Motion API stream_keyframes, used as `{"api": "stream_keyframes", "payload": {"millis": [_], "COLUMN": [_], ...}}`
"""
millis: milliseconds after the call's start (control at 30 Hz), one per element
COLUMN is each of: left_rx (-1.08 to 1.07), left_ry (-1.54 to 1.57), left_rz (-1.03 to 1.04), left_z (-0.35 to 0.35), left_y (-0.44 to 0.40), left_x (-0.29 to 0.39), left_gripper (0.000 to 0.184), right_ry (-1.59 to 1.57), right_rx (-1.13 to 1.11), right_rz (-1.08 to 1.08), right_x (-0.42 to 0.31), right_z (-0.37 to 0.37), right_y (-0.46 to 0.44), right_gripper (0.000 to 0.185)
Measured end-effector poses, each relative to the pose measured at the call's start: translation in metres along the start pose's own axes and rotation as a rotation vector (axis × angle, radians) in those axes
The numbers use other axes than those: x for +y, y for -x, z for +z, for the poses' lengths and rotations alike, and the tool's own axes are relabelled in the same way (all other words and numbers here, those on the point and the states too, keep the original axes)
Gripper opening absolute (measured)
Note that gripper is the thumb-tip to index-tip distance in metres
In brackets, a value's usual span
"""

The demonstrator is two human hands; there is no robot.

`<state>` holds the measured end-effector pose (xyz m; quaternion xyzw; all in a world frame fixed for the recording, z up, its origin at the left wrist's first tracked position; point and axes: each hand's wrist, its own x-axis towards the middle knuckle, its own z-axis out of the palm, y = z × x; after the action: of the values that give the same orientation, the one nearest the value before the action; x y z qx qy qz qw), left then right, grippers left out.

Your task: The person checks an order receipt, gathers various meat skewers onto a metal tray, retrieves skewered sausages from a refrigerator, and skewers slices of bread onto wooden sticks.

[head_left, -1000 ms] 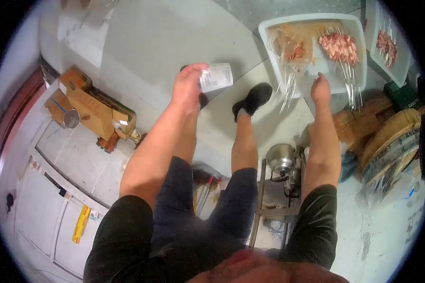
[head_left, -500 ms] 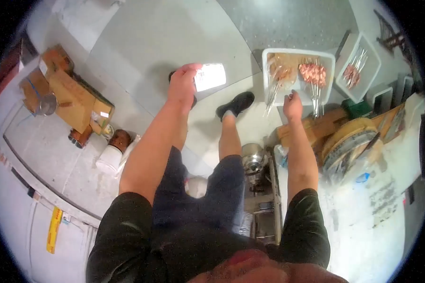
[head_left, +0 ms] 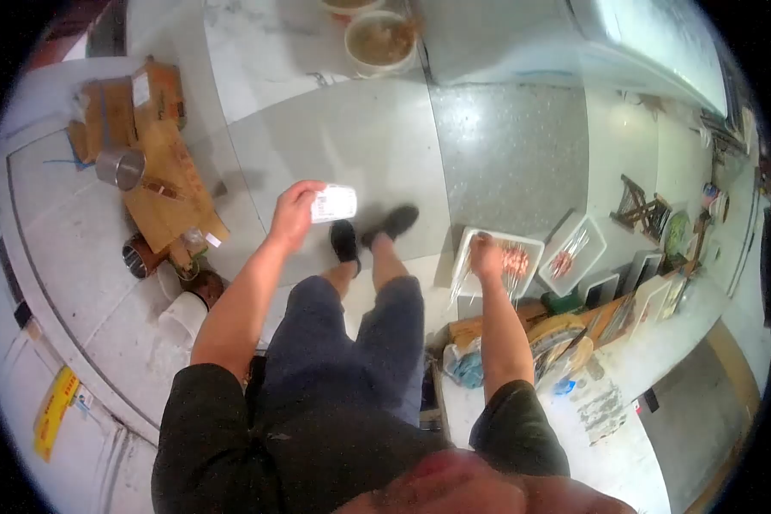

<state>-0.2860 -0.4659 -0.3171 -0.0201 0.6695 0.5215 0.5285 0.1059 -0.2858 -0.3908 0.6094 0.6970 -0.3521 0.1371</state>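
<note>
My left hand point(head_left: 295, 216) is closed on a small white paper slip point(head_left: 334, 204) with printed lines, held out above the floor. My right hand point(head_left: 487, 255) is over a white plastic tray point(head_left: 535, 249), its fingers curled; what is between them I cannot make out. Just right of that hand, meat skewers point(head_left: 513, 262) lie in the tray with their sticks towards me. A second white tray point(head_left: 593, 257) sits beside it, holding more skewers point(head_left: 562, 262).
Tubs point(head_left: 380, 43) stand on the floor ahead. To the left are cardboard boxes point(head_left: 167, 158), a metal pot point(head_left: 121, 169) and a white container point(head_left: 182, 318). On the right, a round wooden board point(head_left: 557, 330) leans among other boards; a folding stool point(head_left: 638, 206) stands further off.
My right hand has moved from the tray's near edge to over its inside. The view has shifted, bringing the tubs into sight. My left hand still holds the paper slip.
</note>
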Motion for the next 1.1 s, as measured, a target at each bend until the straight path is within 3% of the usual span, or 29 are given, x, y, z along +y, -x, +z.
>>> {"api": "stream_keyframes", "payload": {"millis": [33,67,367,400,500,567,633,767,967,1100], "left_rx": [0.033,0.102,0.301,0.313,0.374,0.348,0.339,0.309,0.327,0.399], "left_ry": [-0.01,-0.017,0.134,-0.303,0.196,0.197,0.234,0.035,-0.019,0.18], "left_rz": [0.012,0.007,0.009,0.11,-0.09,-0.116,-0.12,-0.052,0.009,-0.161], "left_z": [-0.011,-0.019,-0.056,-0.05,-0.041,-0.031,-0.025,-0.029,-0.079,-0.112], "left_y": [-0.002,-0.002,-0.048,-0.053,-0.08,-0.095,-0.112,-0.129,-0.156,-0.167], "left_x": [0.015,0.028,0.079,0.103,0.101,0.109,0.109,0.137,0.14,0.138], "left_gripper": [0.023,0.022,0.021,0.02,0.02,0.02,0.02,0.018,0.017,0.016], "right_ry": [0.01,-0.046,0.301,0.343,0.527,0.615,0.513,0.689,0.933,0.982], "right_rx": [-0.03,-0.022,-0.166,-0.218,-0.303,-0.24,-0.084,-0.016,0.013,0.067], "right_rz": [0.003,-0.177,-0.217,-0.232,-0.345,-0.457,-0.569,-0.627,-0.721,-0.774], "right_x": [-0.027,-0.038,-0.219,-0.239,-0.304,-0.349,-0.395,-0.45,-0.528,-0.561], "right_z": [-0.007,-0.007,0.021,0.023,0.017,0.015,0.004,-0.005,-0.03,-0.013], "right_y": [-0.008,-0.021,-0.202,-0.226,-0.283,-0.318,-0.338,-0.383,-0.443,-0.506], "right_gripper": [0.033,0.033,0.032,0.031,0.028,0.027,0.024,0.022,0.019,0.02]}}
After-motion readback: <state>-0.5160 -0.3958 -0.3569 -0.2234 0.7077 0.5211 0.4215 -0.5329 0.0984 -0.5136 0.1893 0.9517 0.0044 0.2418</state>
